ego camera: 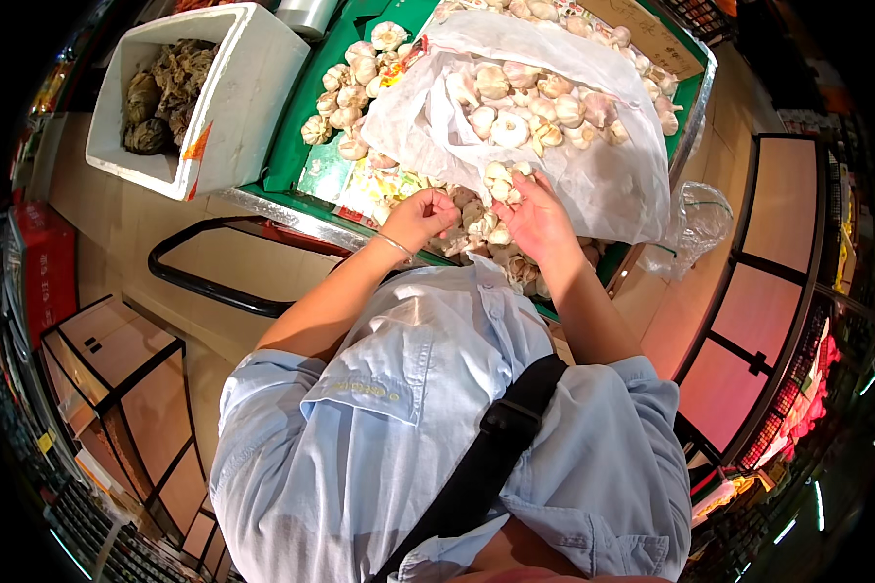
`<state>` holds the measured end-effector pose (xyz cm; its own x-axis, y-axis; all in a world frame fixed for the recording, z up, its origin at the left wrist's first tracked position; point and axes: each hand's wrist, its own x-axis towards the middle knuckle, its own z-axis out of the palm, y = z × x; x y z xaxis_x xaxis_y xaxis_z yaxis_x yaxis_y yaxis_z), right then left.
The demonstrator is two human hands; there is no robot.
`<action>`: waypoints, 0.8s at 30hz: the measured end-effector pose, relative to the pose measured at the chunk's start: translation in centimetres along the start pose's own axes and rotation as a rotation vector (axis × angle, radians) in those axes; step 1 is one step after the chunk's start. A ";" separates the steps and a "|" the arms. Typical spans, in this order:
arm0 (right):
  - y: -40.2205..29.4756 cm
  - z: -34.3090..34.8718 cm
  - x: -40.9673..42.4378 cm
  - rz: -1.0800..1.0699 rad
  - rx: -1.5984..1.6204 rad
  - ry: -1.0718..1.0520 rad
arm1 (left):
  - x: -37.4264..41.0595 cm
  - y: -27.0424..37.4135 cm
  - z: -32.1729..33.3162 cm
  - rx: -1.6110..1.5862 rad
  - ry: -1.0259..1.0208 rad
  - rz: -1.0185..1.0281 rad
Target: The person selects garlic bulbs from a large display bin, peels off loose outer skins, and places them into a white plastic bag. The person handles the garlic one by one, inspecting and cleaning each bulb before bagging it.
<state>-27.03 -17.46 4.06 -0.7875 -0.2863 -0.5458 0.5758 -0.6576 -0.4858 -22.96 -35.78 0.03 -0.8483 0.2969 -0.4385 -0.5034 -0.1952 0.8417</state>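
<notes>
In my right hand is a garlic bulb with its cloves showing, held at the near edge of a white mesh bag. My left hand is curled, its fingertips together, above the near side of the green display bin; whether anything small is between them cannot be told. Loose garlic bulbs lie below and between my hands. More bulbs rest in the opening of the bag, and others sit on printed sheets to its left.
A white foam box holding dark, dried leafy produce stands at the upper left. A black tubular handle juts out left of me. Clear plastic hangs by the bin's right edge. A cardboard sign with writing stands at the far right corner.
</notes>
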 end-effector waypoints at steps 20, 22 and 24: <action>-1.8 -0.9 -0.1 0.144 0.217 -0.182 | 3.1 -5.0 -8.7 1.323 0.198 -0.376; -1.4 -0.8 0.0 0.165 0.163 -0.192 | 3.7 -5.8 -8.2 1.295 0.113 -0.459; -1.0 0.0 -0.4 0.140 0.013 -0.124 | 4.3 -6.7 -7.9 1.262 0.098 -0.475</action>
<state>-27.27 -16.69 4.76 -0.7212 -0.4592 -0.5187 0.6797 -0.6136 -0.4018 -24.55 -40.55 -10.00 -0.6708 0.0172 -0.7415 -0.3010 0.9074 0.2934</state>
